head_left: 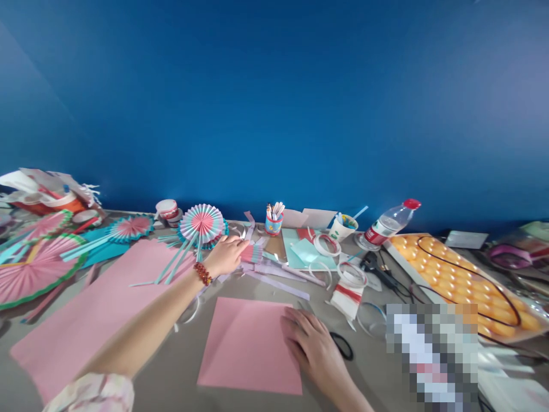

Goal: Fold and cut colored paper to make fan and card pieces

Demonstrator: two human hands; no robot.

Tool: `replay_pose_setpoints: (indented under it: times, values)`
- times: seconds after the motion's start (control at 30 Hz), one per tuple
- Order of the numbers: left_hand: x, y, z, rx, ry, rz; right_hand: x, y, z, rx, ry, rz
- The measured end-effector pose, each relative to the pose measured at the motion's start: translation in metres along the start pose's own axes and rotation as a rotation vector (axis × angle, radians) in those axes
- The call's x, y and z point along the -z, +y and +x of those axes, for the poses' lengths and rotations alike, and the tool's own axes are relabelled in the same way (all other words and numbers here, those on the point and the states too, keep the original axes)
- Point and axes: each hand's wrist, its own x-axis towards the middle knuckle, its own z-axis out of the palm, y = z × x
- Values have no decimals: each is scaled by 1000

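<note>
My left hand (228, 253) reaches across the table, fingers stretched out and slightly blurred, at the edge of a small pleated pink-and-blue paper (254, 253). Whether the fingertips touch that paper is hard to see. In front of me lies a pink paper square (249, 343), flat on the table. My right hand (311, 343) rests on its right edge, fingers spread, gripping nothing visible. Beside that hand a black scissor-like handle loop (343, 346) shows, the rest hidden under the hand. A round pleated paper fan (202, 224) with light-blue strips stands just left of my left hand.
A large pink sheet (86, 315) and more paper fans (38, 272) spread leftward. Behind are a pen cup (274, 223) and a blue wall (274, 114). Tape rolls (327, 245), a plastic bottle (388, 226) and a tray of orange bulb-like shapes (454, 280) occupy the right.
</note>
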Motion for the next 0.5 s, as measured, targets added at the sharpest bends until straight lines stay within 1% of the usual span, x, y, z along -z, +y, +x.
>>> replay_pose_setpoints:
  times: [0.13, 0.3, 0.4, 0.5]
  values:
    - [1, -2, -3, -40, -11, -8, -1, 0, 1, -1, 15, 7]
    - [-2, -9, 0, -40, -2, -30, -3, 2, 2, -10, -19, -8]
    - [-1, -14, 5, -27, 28, -62, -2, 2, 2, -1, -8, -16]
    - [7, -20, 11, 11, 87, -98, -2, 1, 2, 2, 12, -17]
